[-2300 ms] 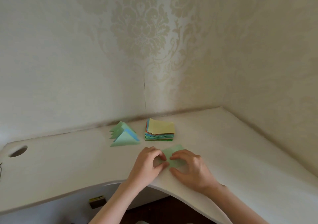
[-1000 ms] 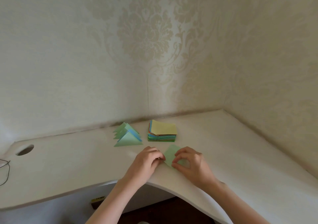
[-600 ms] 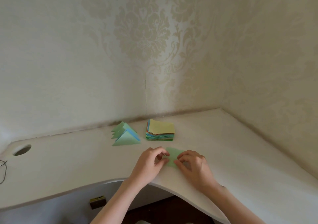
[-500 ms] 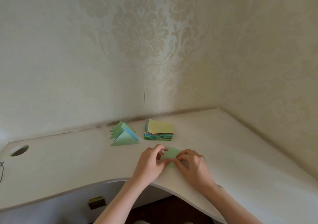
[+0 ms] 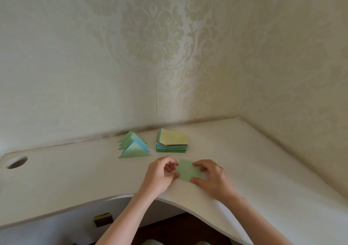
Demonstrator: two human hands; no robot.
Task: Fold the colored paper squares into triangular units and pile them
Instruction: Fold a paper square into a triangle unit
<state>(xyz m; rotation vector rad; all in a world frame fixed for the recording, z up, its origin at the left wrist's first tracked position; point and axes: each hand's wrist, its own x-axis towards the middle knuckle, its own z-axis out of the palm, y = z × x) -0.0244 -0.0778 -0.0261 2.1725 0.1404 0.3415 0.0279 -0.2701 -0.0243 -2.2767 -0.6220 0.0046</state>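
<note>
**Green sheet pinched between both hands**

A pale green paper square [image 5: 188, 171] lies on the white desk [image 5: 75, 175], just in front of the stack of colored squares [image 5: 172, 141]. The left hand [image 5: 160, 177] has curled fingers and pinches the sheet's left edge; the right hand [image 5: 211, 179] grips its right side between thumb and fingers. Left of that stack sits the pile of folded triangles [image 5: 133, 147], mostly green with some blue showing.
</note>
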